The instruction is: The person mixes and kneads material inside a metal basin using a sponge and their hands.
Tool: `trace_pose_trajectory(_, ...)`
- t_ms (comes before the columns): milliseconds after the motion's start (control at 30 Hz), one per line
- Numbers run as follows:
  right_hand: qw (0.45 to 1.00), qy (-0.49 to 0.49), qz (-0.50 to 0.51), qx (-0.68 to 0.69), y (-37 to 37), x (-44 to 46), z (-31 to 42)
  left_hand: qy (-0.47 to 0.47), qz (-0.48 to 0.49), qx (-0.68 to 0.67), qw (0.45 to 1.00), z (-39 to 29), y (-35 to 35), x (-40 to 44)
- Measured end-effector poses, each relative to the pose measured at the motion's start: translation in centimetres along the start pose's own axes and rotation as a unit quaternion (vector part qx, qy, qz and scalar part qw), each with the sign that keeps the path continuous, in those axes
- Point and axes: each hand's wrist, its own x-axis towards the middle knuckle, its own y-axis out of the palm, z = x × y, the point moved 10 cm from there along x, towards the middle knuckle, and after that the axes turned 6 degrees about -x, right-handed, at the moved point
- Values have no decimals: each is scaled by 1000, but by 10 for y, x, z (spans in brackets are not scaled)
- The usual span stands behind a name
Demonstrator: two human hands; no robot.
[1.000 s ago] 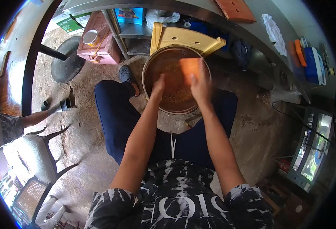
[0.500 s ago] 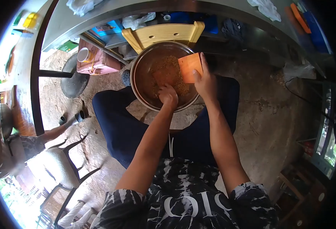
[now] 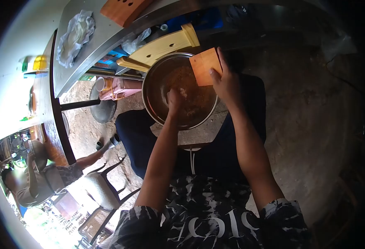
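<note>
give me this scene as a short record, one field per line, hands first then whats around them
left hand: down inside the bowl, near its middle
left hand contents: cannot tell
right hand: holding an orange block at the bowl's right side
bowl: large, round, between the person's knees, brownish material inside
beyond bowl: yellow wooden piece with holes
left of bowl: pink box
other person: far left, beside a dark-edged table
</note>
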Motion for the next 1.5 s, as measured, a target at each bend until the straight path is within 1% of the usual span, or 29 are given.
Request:
trace_pose_trajectory(33,1000,4,-3,5,-4,0,-2,1,2,6,1000,-1,-3,8)
trace_pose_trajectory(100,999,-34,-33,12,-17,0,3,13,35,131,991,-6,0,23)
trace_pose_trajectory(133,999,-32,-35,15,-19,0,-1,14,36,135,990,-9,1,28)
trace_pose_trajectory(200,997,-40,-57,-38,-25,1,-5,99,68,161,980,-27,15,30)
trace_pose_trajectory(233,997,-39,-57,-35,-27,0,-8,99,68,164,979,-27,23,27)
trace_pose_trajectory(300,996,-44,-78,-29,-35,2,-9,153,28,104,982,-44,40,17)
trace_pose_trajectory(333,996,-41,-81,-27,-37,2,-11,154,30,107,982,-62,47,10)
trace_pose_trajectory(367,996,-31,-76,-34,-39,3,-14,119,62,159,978,-83,56,4)
trace_pose_trajectory(400,996,-20,-70,-42,-40,3,-16,83,94,209,970,-89,66,1)
trace_pose_trajectory(433,996,-18,-72,-42,-44,2,-16,85,96,210,969,-89,72,3)
trace_pose_trajectory(500,998,42,-25,34,-40,0,-26,123,37,201,971,-91,72,8)
trace_pose_trajectory(633,998,52,-26,34,-41,3,-32,110,85,160,977,-47,94,37)
trace_pose_trajectory(700,996,85,3,33,-38,5,-34,251,31,-3,967,-67,84,34)
trace_pose_trajectory(733,996,87,2,32,-38,6,-35,252,33,-4,967,-80,79,33)
trace_pose_trajectory(800,996,86,-1,19,-38,6,-34,201,33,-8,979,-87,63,34)
trace_pose_trajectory(833,996,87,-1,19,-37,6,-33,200,34,-8,979,-81,59,37)
trace_pose_trajectory(900,998,56,-19,9,-38,8,-25,202,-29,-57,977,-76,30,42)
trace_pose_trajectory(933,998,52,-17,7,-35,8,-24,201,-33,-59,977,-73,19,40)
trace_pose_trajectory(1000,998,3,-42,-40,-30,7,-18,170,39,-2,985,-58,16,38)
trace_pose_trajectory(1033,998,-5,-38,-42,-24,6,-16,169,31,-6,985,-54,10,35)
trace_pose_trajectory(1100,997,-44,-45,-50,-13,4,-5,111,45,31,992,-31,8,34)
trace_pose_trajectory(1133,996,-53,-43,-56,-8,1,1,112,39,23,993,-21,7,33)
trace_pose_trajectory(1200,995,-36,31,-93,16,-6,6,158,-31,47,986,-15,-9,27)
trace_pose_trajectory(1233,993,-42,34,-101,23,-10,13,156,-35,38,986,-10,-13,22)
trace_pose_trajectory(1300,979,-27,80,-184,45,-17,17,74,-9,-49,996,17,-19,12)
trace_pose_trajectory(1333,977,-35,85,-192,57,-21,12,70,-15,-59,996,20,-22,0)
trace_pose_trajectory(1400,956,-183,-41,-226,66,-30,28,23,-28,-21,999,28,-22,-21)
trace_pose_trajectory(1433,953,-192,-34,-233,76,-31,29,19,-33,-33,999,24,-23,-24)
trace_pose_trajectory(1500,952,-141,-11,-273,91,-29,18,-58,42,20,997,30,-3,-23)
